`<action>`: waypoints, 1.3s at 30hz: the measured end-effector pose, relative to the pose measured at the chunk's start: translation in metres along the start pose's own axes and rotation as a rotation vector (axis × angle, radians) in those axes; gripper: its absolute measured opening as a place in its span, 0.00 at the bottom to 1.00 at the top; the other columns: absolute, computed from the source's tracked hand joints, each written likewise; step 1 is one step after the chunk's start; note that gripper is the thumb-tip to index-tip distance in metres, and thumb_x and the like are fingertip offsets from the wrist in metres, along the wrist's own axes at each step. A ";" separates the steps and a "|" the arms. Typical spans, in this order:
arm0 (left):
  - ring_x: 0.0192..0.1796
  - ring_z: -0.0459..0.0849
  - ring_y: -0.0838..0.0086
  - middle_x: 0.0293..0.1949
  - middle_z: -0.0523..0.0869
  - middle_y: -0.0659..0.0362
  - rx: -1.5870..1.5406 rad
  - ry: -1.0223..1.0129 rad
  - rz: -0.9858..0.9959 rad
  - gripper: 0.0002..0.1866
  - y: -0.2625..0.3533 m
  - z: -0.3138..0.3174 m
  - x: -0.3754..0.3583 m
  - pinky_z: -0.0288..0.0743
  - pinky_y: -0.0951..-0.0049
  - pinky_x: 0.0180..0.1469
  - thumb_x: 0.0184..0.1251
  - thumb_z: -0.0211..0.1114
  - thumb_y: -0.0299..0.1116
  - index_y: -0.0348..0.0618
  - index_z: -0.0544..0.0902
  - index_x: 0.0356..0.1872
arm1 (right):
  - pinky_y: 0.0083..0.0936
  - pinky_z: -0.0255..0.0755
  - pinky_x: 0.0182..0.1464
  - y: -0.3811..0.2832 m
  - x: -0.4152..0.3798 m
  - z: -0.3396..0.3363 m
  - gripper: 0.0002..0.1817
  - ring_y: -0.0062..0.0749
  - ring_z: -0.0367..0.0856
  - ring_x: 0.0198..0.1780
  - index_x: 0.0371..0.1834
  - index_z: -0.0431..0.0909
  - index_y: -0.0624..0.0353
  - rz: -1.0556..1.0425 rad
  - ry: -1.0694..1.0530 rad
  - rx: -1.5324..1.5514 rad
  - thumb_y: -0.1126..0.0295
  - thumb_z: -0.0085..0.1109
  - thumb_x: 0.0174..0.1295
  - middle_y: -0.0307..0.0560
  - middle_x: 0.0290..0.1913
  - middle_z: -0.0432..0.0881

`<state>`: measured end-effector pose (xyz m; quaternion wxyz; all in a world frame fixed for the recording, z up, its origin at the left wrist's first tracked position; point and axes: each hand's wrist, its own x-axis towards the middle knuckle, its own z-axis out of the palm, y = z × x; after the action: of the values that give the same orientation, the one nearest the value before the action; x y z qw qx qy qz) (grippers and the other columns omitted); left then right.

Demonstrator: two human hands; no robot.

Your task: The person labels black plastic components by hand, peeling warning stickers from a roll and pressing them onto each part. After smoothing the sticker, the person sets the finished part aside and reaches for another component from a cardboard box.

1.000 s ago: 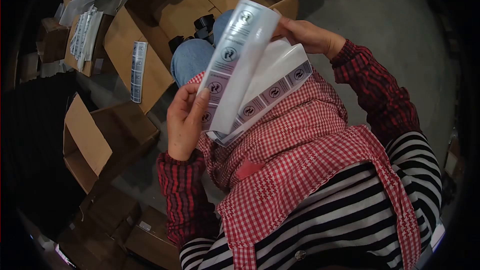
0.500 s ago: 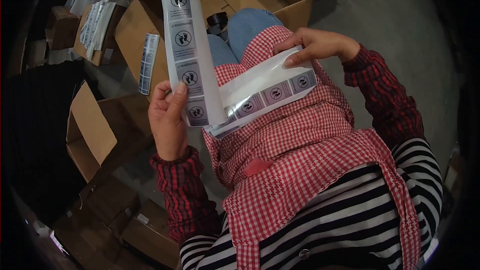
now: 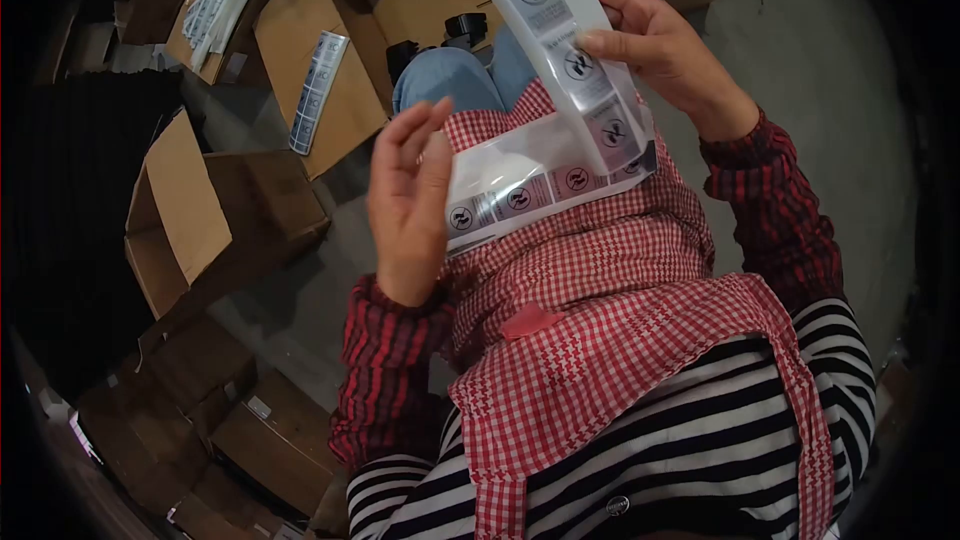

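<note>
My right hand [image 3: 660, 55] pinches a strip of warning labels [image 3: 578, 62], thumb on the printed face and fingers behind. This strip hangs over my lap, its top running out of view. Each label carries a footprint symbol struck through. Below it, more labels on white backing [image 3: 520, 162] lie across my lap, the two overlapping at the right end. At the left end of that backing is my left hand [image 3: 407, 205], fingers raised and thumb apart from them, gripping nothing.
A printed label strip [image 3: 318, 92] rests on the flap of an open cardboard box [image 3: 345, 30] in front of my knees. Several rolled strips [image 3: 218, 0] lie on a box at the back left. Another open carton [image 3: 185, 205] stands left, with closed boxes [image 3: 285, 440] below.
The upright strip has passed from my left hand to my right and shifted rightward. My left hand has let go and moved right; my right hand has left the lower backing and risen.
</note>
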<state>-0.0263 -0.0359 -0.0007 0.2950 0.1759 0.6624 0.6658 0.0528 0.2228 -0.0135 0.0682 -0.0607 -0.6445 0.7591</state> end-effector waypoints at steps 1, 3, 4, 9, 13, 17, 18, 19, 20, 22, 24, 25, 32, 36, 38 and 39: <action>0.59 0.74 0.73 0.59 0.76 0.53 0.047 0.080 -0.012 0.19 -0.010 -0.018 -0.001 0.68 0.72 0.60 0.75 0.51 0.37 0.38 0.68 0.61 | 0.23 0.74 0.56 0.001 -0.002 -0.010 0.33 0.27 0.81 0.51 0.67 0.64 0.63 0.074 -0.056 -0.015 0.67 0.65 0.59 0.48 0.53 0.80; 0.58 0.75 0.72 0.58 0.77 0.53 0.043 0.180 -0.106 0.20 -0.023 -0.040 -0.011 0.68 0.72 0.59 0.75 0.52 0.40 0.38 0.69 0.60 | 0.24 0.73 0.57 0.008 -0.007 -0.019 0.33 0.28 0.80 0.52 0.67 0.65 0.64 0.129 -0.087 0.013 0.69 0.66 0.58 0.48 0.54 0.80; 0.57 0.75 0.73 0.57 0.77 0.54 0.093 0.196 -0.241 0.21 -0.029 -0.047 -0.019 0.68 0.73 0.58 0.74 0.54 0.41 0.37 0.70 0.60 | 0.24 0.72 0.58 0.010 -0.009 -0.022 0.33 0.29 0.80 0.53 0.66 0.65 0.64 0.191 -0.117 0.048 0.70 0.66 0.57 0.49 0.55 0.80; 0.54 0.76 0.77 0.53 0.78 0.57 0.031 0.097 -0.380 0.24 -0.061 -0.050 -0.038 0.69 0.77 0.56 0.71 0.59 0.39 0.32 0.71 0.60 | 0.25 0.71 0.59 0.013 -0.009 -0.023 0.33 0.29 0.79 0.54 0.66 0.66 0.64 0.267 -0.178 0.078 0.71 0.67 0.57 0.48 0.55 0.80; 0.51 0.79 0.76 0.50 0.80 0.55 -0.035 0.010 -0.450 0.25 -0.048 -0.041 -0.031 0.72 0.77 0.55 0.67 0.63 0.33 0.30 0.69 0.61 | 0.24 0.72 0.59 0.011 -0.005 -0.021 0.33 0.28 0.79 0.54 0.66 0.67 0.64 0.322 -0.193 0.142 0.73 0.67 0.55 0.49 0.55 0.79; 0.48 0.81 0.75 0.48 0.82 0.54 -0.132 -0.019 -0.417 0.25 -0.057 -0.041 -0.029 0.74 0.76 0.53 0.64 0.66 0.28 0.30 0.70 0.59 | 0.23 0.73 0.57 0.010 -0.007 -0.026 0.34 0.27 0.80 0.53 0.65 0.67 0.64 0.386 -0.183 0.148 0.73 0.68 0.53 0.49 0.55 0.80; 0.48 0.81 0.75 0.48 0.83 0.53 -0.175 0.007 -0.387 0.24 -0.058 -0.040 -0.028 0.75 0.75 0.53 0.63 0.66 0.27 0.30 0.70 0.58 | 0.23 0.73 0.57 0.010 -0.009 -0.027 0.34 0.27 0.80 0.53 0.65 0.67 0.64 0.391 -0.181 0.148 0.73 0.68 0.53 0.49 0.55 0.80; 0.48 0.81 0.75 0.48 0.83 0.53 -0.178 0.004 -0.387 0.24 -0.057 -0.039 -0.026 0.75 0.75 0.53 0.63 0.66 0.27 0.30 0.70 0.58 | 0.24 0.73 0.57 0.010 -0.011 -0.027 0.35 0.27 0.80 0.52 0.65 0.67 0.64 0.378 -0.214 0.112 0.74 0.70 0.52 0.50 0.55 0.80; 0.47 0.82 0.76 0.47 0.83 0.54 -0.184 0.013 -0.380 0.22 -0.055 -0.037 -0.025 0.76 0.76 0.51 0.64 0.66 0.28 0.31 0.71 0.57 | 0.24 0.73 0.57 0.009 -0.012 -0.028 0.37 0.27 0.81 0.52 0.66 0.67 0.64 0.364 -0.248 0.076 0.74 0.71 0.50 0.50 0.55 0.80; 0.45 0.82 0.76 0.46 0.84 0.54 -0.190 0.023 -0.374 0.21 -0.055 -0.035 -0.022 0.76 0.76 0.49 0.65 0.65 0.29 0.31 0.72 0.55 | 0.24 0.73 0.58 0.010 -0.012 -0.028 0.38 0.27 0.81 0.52 0.66 0.67 0.64 0.353 -0.249 0.064 0.75 0.72 0.48 0.50 0.55 0.80; 0.40 0.84 0.77 0.40 0.85 0.54 -0.186 0.050 -0.370 0.19 -0.056 -0.037 -0.018 0.78 0.78 0.44 0.65 0.66 0.30 0.29 0.73 0.52 | 0.25 0.72 0.59 0.011 -0.012 -0.025 0.39 0.28 0.81 0.52 0.66 0.67 0.64 0.341 -0.256 0.054 0.75 0.73 0.46 0.50 0.55 0.80; 0.40 0.84 0.77 0.40 0.85 0.54 -0.187 0.053 -0.371 0.19 -0.057 -0.038 -0.018 0.78 0.78 0.44 0.65 0.66 0.30 0.29 0.73 0.52 | 0.25 0.72 0.59 0.011 -0.012 -0.021 0.40 0.29 0.80 0.53 0.66 0.66 0.64 0.307 -0.259 0.063 0.76 0.73 0.45 0.51 0.55 0.79; 0.33 0.81 0.83 0.32 0.85 0.58 -0.012 0.137 -0.292 0.18 -0.062 -0.037 -0.014 0.75 0.82 0.36 0.68 0.64 0.39 0.30 0.78 0.44 | 0.25 0.72 0.60 0.020 -0.006 -0.034 0.42 0.29 0.80 0.53 0.65 0.67 0.66 0.349 -0.196 0.056 0.77 0.75 0.42 0.52 0.55 0.80; 0.31 0.78 0.85 0.28 0.85 0.60 0.100 0.186 -0.224 0.21 -0.064 -0.034 -0.011 0.72 0.83 0.33 0.70 0.61 0.44 0.30 0.83 0.37 | 0.25 0.72 0.59 0.018 -0.007 -0.032 0.40 0.28 0.80 0.52 0.64 0.68 0.66 0.408 -0.265 0.035 0.76 0.74 0.44 0.52 0.55 0.80; 0.31 0.77 0.86 0.29 0.84 0.62 0.117 0.178 -0.228 0.19 -0.059 -0.032 -0.010 0.70 0.84 0.33 0.71 0.60 0.43 0.32 0.83 0.35 | 0.28 0.72 0.61 0.018 -0.003 -0.024 0.43 0.29 0.79 0.55 0.65 0.67 0.66 0.475 -0.279 0.073 0.77 0.77 0.40 0.52 0.57 0.78; 0.31 0.76 0.87 0.30 0.83 0.64 0.133 0.174 -0.231 0.18 -0.057 -0.032 -0.010 0.69 0.85 0.32 0.72 0.59 0.41 0.34 0.84 0.33 | 0.28 0.72 0.61 0.019 -0.001 -0.021 0.43 0.29 0.79 0.55 0.65 0.67 0.66 0.476 -0.280 0.073 0.77 0.77 0.40 0.52 0.57 0.78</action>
<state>-0.0296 -0.0701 -0.0576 0.2987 0.0594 0.7440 0.5947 0.0567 0.2398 -0.0354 -0.1995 -0.1025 -0.5873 0.7776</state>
